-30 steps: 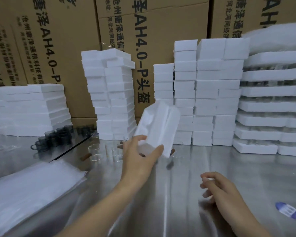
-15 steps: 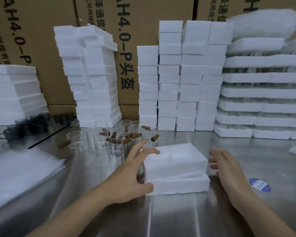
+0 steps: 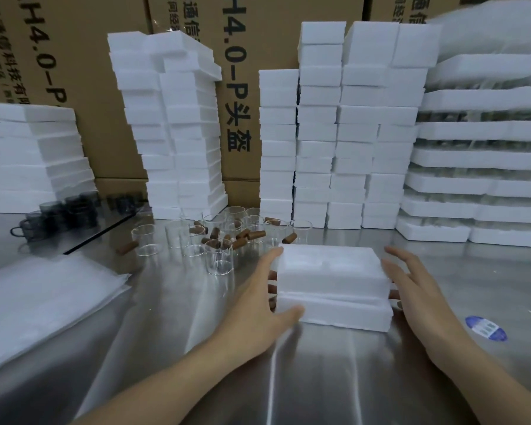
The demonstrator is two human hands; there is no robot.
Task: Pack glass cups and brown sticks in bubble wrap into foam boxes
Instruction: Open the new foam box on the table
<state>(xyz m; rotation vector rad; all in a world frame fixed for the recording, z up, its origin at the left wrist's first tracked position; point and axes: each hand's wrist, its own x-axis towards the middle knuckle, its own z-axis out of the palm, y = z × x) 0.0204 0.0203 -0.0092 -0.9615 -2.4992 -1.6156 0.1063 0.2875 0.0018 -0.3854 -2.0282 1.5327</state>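
One head-worn wide-angle view looks forward and down, close over the steel table [image 3: 319, 378] toward stacked foam boxes [image 3: 319, 133].

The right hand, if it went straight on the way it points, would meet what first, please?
Probably the far right corner of the white rectangular foam box beside the right hand; if it clears that, the stacked white foam boxes behind.
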